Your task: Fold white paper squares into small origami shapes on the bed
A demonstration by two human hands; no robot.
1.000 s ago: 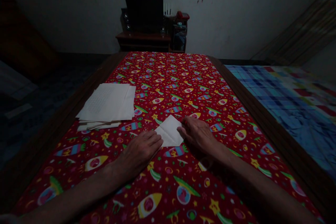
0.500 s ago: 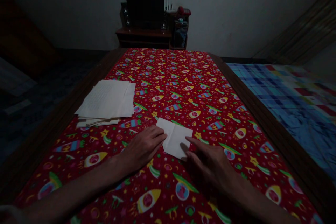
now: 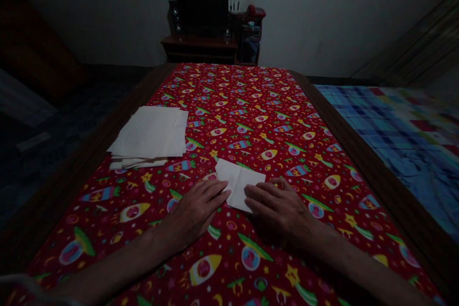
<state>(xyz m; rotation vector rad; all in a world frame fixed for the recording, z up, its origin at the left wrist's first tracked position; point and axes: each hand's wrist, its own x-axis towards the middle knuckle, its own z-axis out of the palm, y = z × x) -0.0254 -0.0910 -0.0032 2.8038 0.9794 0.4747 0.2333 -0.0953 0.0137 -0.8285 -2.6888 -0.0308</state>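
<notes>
Folded paper (image 3: 238, 182), a single white piece with visible creases, lies flat on the red rocket-print tablecloth (image 3: 251, 105) between two hands. The left hand (image 3: 195, 210) rests palm down, fingers straight and close together, their tips touching the paper's left edge. The right hand (image 3: 281, 208) also lies palm down, fingers loosely spread, tips on the paper's near right edge; neither hand pinches it. One stack of white sheets (image 3: 150, 134) sits well apart to the left; how many sheets it holds cannot be told.
</notes>
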